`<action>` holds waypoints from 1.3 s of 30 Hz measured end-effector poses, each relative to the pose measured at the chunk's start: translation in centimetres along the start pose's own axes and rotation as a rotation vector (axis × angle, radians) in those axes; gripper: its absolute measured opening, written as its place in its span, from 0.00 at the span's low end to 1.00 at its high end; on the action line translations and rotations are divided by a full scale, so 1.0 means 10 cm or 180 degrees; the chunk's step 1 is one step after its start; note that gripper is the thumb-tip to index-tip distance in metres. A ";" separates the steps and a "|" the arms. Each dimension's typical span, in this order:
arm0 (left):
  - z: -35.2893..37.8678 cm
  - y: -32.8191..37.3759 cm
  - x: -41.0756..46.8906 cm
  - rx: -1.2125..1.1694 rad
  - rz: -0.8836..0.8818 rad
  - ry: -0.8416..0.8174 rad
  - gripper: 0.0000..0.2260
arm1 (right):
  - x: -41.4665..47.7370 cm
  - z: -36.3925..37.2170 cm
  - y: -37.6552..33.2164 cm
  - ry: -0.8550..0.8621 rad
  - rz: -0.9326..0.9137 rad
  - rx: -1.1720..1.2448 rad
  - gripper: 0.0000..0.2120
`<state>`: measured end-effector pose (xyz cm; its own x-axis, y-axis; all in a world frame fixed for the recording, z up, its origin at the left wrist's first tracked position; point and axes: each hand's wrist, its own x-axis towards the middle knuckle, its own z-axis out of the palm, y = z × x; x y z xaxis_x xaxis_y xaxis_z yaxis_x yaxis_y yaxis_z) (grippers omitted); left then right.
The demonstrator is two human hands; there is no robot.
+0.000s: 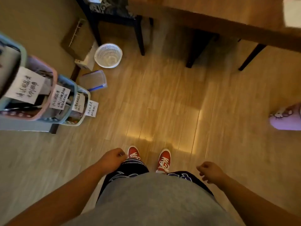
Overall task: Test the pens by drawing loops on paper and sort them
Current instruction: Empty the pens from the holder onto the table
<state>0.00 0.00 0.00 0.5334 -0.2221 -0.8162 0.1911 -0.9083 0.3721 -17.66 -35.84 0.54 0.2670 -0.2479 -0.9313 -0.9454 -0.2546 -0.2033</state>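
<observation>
Wood-plank floor [162, 103] fills the downward view, with a wooden tabletop [228, 17] crossing the upper right. No pens can be made out. A pale, blurred patch [291, 12] lies on the tabletop's far right, and whether it is paper I cannot tell.

The left hand [114, 158] and right hand [210, 172] hang beside the person's legs, fingers loosely curled, holding nothing visible. Red shoes [164, 159] stand between them on the floor.

A dark stool [200, 46] sits under the tabletop edge. A dark chair [114, 13] stands to its left, with a white mesh basket [108, 55] near its legs and a clear lidded box [94, 80] just beyond. Stacked bins with handwritten labels [40, 95] stand at far left. A purple slipper [285, 118] shows at the right edge.
</observation>
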 end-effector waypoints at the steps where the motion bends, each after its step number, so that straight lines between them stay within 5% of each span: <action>1: -0.01 0.00 -0.01 -0.0017 -0.0027 0.0047 0.10 | 0.05 -0.05 -0.09 0.0021 -0.0088 0.0047 0.12; 10: -0.48 -0.33 0.25 0.0102 -0.0710 -0.0080 0.10 | 0.46 -0.71 -1.90 0.0215 -0.0676 0.0075 0.12; 16: -1.22 -0.15 0.92 0.0028 -0.0670 -0.0066 0.11 | 0.81 -1.07 -2.85 0.0379 -0.0727 0.0203 0.13; 31: -3.05 1.93 2.43 -0.0348 0.0248 0.0294 0.06 | 1.20 -2.03 -3.19 0.0581 -0.0139 0.0335 0.10; 39: -3.38 3.13 2.74 -0.0232 0.0870 0.0717 0.03 | 1.25 -2.87 -4.40 0.0633 -0.1521 0.0093 0.03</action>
<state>48.43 -22.57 4.27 0.7395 -0.3623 -0.5674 0.0702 -0.7967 0.6002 32.62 -54.54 6.48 0.6979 -0.2839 -0.6575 -0.7134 -0.3573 -0.6029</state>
